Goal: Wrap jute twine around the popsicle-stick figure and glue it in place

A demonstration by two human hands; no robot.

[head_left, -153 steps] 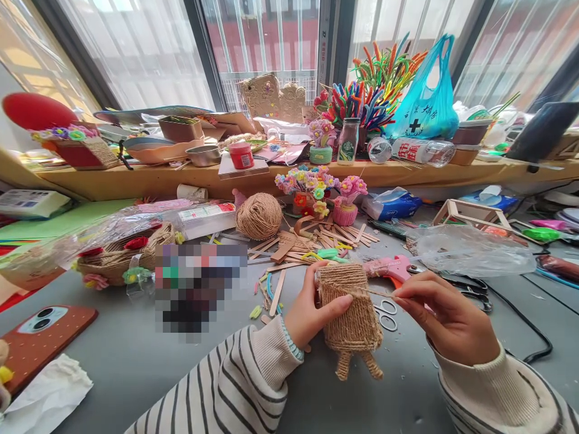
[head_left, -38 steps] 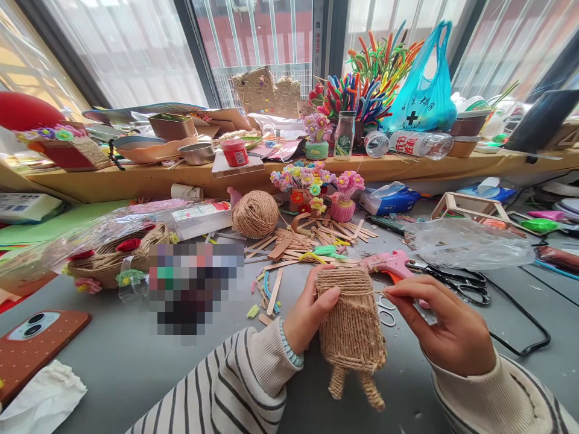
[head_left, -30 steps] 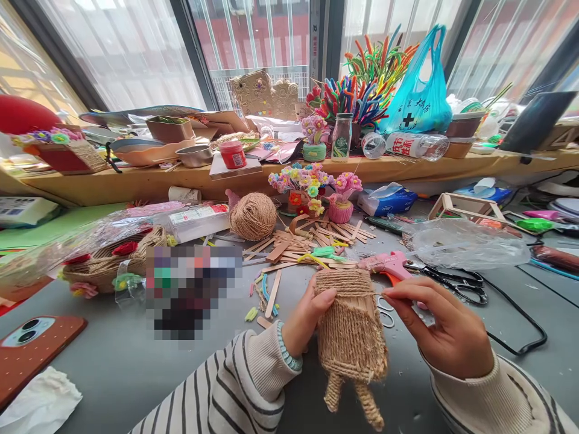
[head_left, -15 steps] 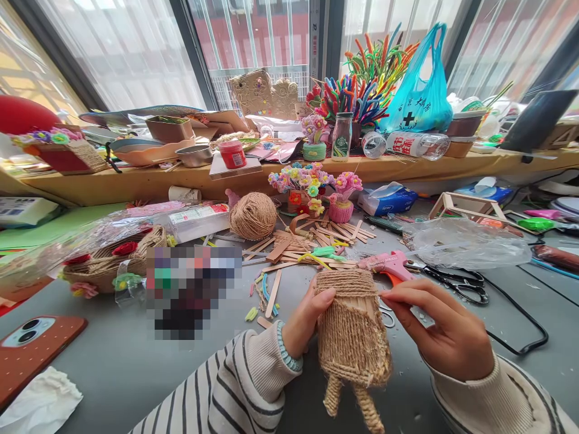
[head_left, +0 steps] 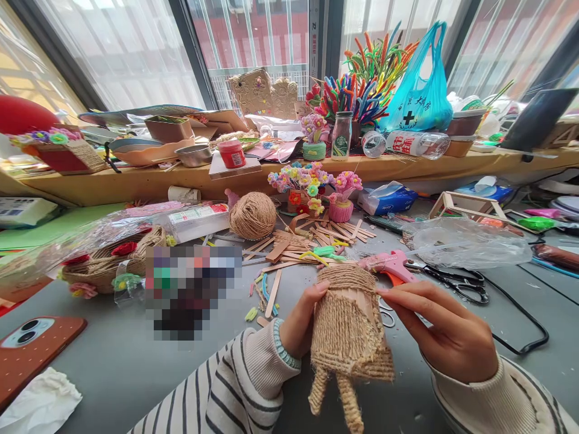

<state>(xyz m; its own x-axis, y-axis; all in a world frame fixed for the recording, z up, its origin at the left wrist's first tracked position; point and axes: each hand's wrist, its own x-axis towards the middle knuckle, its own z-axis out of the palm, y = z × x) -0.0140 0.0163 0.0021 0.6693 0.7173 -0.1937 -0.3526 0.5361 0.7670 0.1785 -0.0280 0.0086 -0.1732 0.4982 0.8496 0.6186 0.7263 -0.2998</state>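
My left hand (head_left: 299, 325) grips the left side of a craft piece wrapped in jute twine (head_left: 337, 337), thumb near its upper edge. Two twine-wrapped legs stick out from its lower end, and a strip of bare wood shows below the upper band of twine. At the piece's right edge, my right hand (head_left: 447, 331) pinches a strand of twine between thumb and forefinger; the fingertips hide most of that strand. Just behind the piece lies a pink glue gun (head_left: 388, 264). The ball of jute twine (head_left: 252, 216) sits farther back.
Wooden craft sticks (head_left: 289, 247) lie scattered behind my hands. Black-handled scissors (head_left: 456, 280) and a black cord (head_left: 520, 313) are on the right. At left are a phone (head_left: 40, 349) and crumpled tissue (head_left: 40, 401). Pipe-cleaner flowers (head_left: 301, 184) stand before a crowded ledge (head_left: 172, 184).
The craft piece has turned and tilted slightly, its legs swinging to the left. Its upper band of twine now slants. My right hand has stayed close to the same edge.
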